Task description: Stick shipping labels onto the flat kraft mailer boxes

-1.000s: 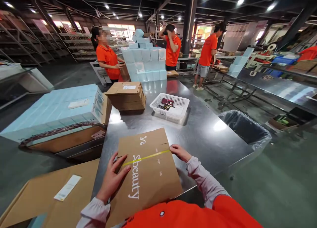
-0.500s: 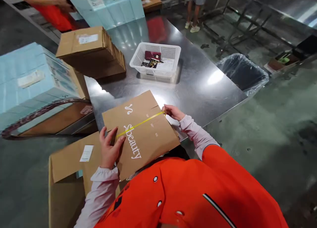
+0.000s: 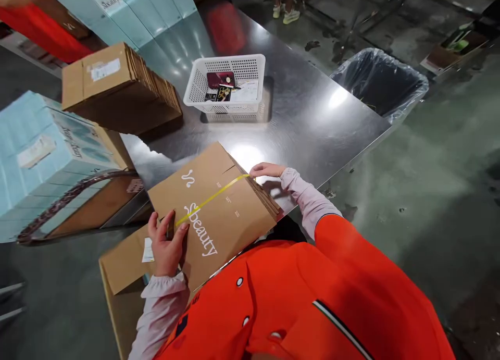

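Note:
A bundle of flattened cardboard boxes, printed "Sbeauty" in white, leans tilted at the table's near edge, against my front. A thin yellow strap runs across its face and over the right edge. At the left edge my left hand has thumb and index finger around the strap, the other fingers raised apart. My right hand pinches the strap at the right edge, where the layered cardboard sheets show. The underside of the bundle is hidden.
On the metal table stand a white basket with small items and a cardboard stack. Light-blue boxes are at left, a lined bin at right, and an open carton below. Other people are beyond.
My view has shifted, and the bundle's right edge shows more layers. The strap now bows up slightly near my right hand. Both hands remain at the strap.

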The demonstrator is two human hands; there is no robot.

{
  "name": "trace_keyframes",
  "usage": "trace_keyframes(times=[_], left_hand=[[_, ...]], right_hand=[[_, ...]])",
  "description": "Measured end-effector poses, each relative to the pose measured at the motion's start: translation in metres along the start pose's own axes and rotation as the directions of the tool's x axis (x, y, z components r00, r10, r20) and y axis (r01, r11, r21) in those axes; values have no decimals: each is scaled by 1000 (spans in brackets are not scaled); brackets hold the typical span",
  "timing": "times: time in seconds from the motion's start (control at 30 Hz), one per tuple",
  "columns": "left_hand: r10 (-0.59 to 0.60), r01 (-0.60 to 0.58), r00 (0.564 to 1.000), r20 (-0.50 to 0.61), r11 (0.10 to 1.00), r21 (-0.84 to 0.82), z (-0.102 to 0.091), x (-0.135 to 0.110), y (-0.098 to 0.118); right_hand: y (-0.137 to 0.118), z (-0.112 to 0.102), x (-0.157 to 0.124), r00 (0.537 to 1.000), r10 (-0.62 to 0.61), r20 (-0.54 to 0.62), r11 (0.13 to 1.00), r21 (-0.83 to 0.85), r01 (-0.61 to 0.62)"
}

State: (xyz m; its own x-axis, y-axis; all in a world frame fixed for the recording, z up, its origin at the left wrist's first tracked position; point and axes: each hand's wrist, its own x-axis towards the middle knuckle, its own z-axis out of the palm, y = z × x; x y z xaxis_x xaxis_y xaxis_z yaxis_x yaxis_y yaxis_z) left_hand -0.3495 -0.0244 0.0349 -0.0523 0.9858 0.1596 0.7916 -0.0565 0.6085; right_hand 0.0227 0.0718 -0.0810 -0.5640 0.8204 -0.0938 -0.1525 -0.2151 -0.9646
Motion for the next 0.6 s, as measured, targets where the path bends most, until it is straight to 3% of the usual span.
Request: trace_keyframes(times=[0.13,0.4,0.5,0.6], left_hand=[[-14,14,1000,1,1000,-21,0,1,2],[-61,61,998,-1,996,-64,-1,-1,8],[-46,43,999,-24,994,-103,0,-2,4],[-188,157,980,-66,933,-324,2,-1,-8]], right_hand=[[10,-1,8,998,69,1,988,142,-69],[12,4,4,974,185,-134,978,120,-169],[13,12,1,952,174,-253,984,76,-160],[15,23,-1,887,159,-433,987,48,-154]])
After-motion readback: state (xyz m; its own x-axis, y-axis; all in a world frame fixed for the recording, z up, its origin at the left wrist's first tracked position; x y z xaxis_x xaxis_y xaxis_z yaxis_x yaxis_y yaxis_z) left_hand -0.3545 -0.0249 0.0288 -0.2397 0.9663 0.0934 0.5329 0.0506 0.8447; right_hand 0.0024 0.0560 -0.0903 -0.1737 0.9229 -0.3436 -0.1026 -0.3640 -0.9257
